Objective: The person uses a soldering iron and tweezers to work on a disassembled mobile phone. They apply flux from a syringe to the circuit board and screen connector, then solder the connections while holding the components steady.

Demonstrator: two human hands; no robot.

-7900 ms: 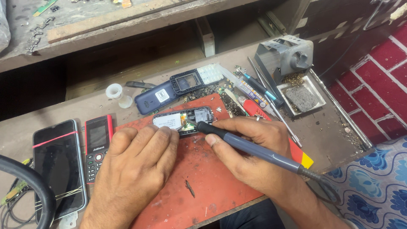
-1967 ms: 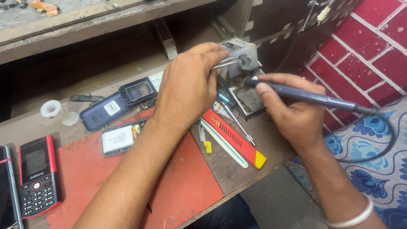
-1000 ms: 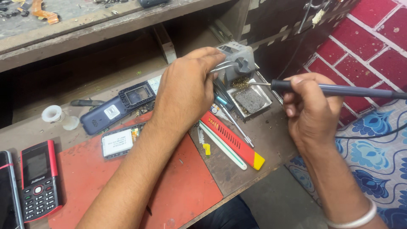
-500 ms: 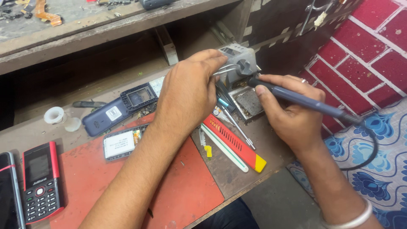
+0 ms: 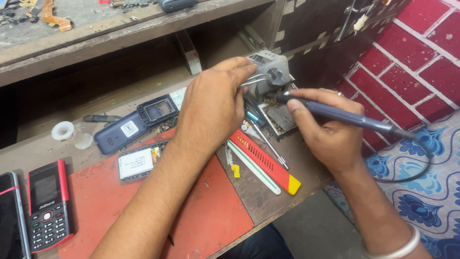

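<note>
Red keypad phone [image 5: 47, 206] near the bench's left edge — dark rectangular screen; white round label [image 5: 129, 128] on the blue phone back [image 5: 117, 136]; white-faced display module [image 5: 136, 163] on the red mat [image 5: 211, 216].

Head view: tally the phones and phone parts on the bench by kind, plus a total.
Whole phones: 2, red keypad phone and black phone at the left edge
Blue back covers: 1
Black front frames: 1
Bare phone boards with white panel: 1
Total: 5
</note>
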